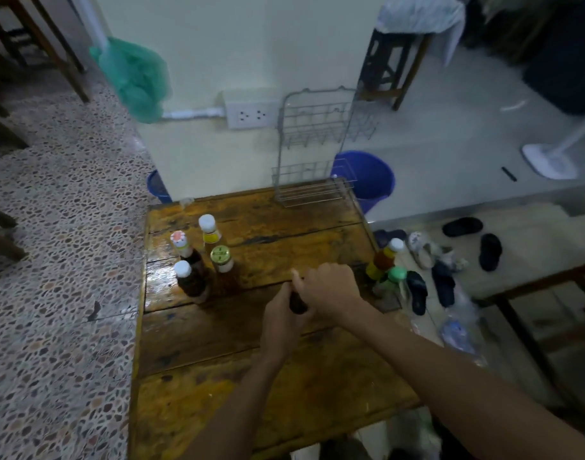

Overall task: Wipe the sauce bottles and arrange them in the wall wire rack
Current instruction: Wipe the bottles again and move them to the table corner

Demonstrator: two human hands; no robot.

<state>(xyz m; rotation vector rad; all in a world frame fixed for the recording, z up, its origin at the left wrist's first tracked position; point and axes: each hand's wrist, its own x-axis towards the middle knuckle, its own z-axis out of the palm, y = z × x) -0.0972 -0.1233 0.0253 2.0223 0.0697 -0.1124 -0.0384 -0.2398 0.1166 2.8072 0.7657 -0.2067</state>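
Note:
A dark sauce bottle (297,303) stands at the middle of the wooden table (218,376). My left hand (281,322) grips its body from the left. My right hand (331,285) is curled over its top, hiding the cap. Several capped bottles (201,257) stand grouped at the table's left. An orange-yellow bottle (385,258) and a green-capped bottle (395,277) stand at the right edge. The wire rack (312,151) hangs on the wall corner behind the table, its shelves holding nothing. No cloth is visible.
A blue bucket (367,179) sits behind the rack on the floor. Sandals and shoes (450,260) lie scattered to the right. A wall socket (251,114) and a green plastic bag (135,79) are to the rack's left. Wooden stools stand further back.

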